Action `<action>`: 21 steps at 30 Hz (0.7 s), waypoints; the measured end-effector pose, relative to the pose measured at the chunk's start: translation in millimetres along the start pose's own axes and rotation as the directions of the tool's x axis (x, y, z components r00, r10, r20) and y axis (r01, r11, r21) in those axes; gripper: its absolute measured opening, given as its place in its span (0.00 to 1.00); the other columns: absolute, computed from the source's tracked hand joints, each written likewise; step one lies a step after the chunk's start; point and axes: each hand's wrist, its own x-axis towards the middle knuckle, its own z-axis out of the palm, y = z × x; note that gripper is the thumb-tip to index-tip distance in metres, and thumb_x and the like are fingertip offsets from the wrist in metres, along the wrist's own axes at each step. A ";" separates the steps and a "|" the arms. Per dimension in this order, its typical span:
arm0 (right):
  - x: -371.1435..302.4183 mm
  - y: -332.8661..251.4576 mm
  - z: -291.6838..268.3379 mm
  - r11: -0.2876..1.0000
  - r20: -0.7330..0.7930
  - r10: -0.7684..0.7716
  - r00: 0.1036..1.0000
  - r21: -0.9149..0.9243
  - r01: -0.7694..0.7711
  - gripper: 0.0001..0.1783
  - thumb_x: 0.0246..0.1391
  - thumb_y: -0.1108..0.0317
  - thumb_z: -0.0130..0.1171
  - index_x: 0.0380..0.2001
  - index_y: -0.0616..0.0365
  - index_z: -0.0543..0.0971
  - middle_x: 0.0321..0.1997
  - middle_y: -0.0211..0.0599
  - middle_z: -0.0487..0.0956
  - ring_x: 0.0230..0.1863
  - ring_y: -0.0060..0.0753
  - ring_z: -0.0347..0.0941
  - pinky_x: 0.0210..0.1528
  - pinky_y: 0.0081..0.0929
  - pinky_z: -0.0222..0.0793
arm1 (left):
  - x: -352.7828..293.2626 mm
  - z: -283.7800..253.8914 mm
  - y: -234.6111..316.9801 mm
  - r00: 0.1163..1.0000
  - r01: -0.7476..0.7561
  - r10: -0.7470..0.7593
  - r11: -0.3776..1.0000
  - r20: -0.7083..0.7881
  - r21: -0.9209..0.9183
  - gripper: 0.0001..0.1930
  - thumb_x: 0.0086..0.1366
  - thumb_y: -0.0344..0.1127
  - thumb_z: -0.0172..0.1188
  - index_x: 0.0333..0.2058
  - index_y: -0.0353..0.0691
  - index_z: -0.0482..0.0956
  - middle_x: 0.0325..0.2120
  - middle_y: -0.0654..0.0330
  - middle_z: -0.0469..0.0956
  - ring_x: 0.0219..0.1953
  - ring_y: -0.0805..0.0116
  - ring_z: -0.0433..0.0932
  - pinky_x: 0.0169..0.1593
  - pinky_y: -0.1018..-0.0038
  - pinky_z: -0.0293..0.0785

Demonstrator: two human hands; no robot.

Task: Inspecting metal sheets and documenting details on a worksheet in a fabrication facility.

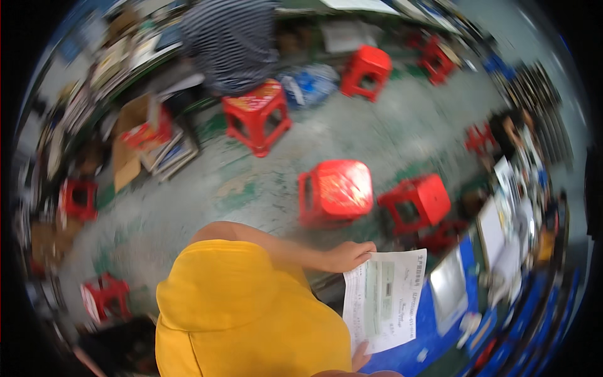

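Left hand [353, 256] pinches the upper-left corner of a white printed paper sheet [392, 301] beside the blue tabletop [433, 339]; the right hand [361, 358], partly hidden, seemingly pinches its lower edge. Likely reading; next calls for steady grips.

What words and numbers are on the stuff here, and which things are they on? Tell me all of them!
I won't copy wording, but here's where it is:
White sheet, between left hand and right hand: big dark characters and a number, sideways along its right edge.
Same sheet, middle: smaller slanted lines, blurry.
Green panel on it: print too small.
Red stool under striped shirt: yellow marks, too blurred to tell.
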 end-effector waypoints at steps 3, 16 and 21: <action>71.1 -9.8 53.9 0.986 0.297 -0.085 0.951 -0.111 0.123 0.23 0.57 0.62 0.53 0.52 0.65 0.67 0.48 0.42 0.73 0.43 0.28 0.70 0.42 0.23 0.67 | -16.0 -44.8 -11.4 0.957 0.001 0.010 0.999 -0.291 0.038 0.11 0.65 0.37 0.45 0.41 0.38 0.69 0.32 0.49 0.76 0.36 0.52 0.76 0.38 0.64 0.70; 136.8 -70.4 285.8 0.925 0.555 0.081 0.828 -0.352 0.145 0.27 0.58 0.65 0.53 0.56 0.67 0.62 0.51 0.46 0.71 0.49 0.35 0.68 0.46 0.33 0.67 | -49.1 -182.1 -43.7 0.742 0.096 -0.098 0.995 -0.663 -0.040 0.14 0.65 0.41 0.47 0.44 0.38 0.70 0.32 0.52 0.77 0.35 0.57 0.77 0.40 0.67 0.70; 156.1 -62.8 386.0 0.931 0.739 0.082 0.669 -0.296 0.214 0.27 0.57 0.63 0.54 0.55 0.66 0.63 0.50 0.46 0.72 0.48 0.35 0.68 0.47 0.32 0.67 | -35.4 -284.0 -51.2 0.808 0.083 0.035 0.982 -0.588 0.172 0.14 0.64 0.41 0.49 0.43 0.38 0.72 0.34 0.47 0.76 0.37 0.49 0.76 0.39 0.64 0.71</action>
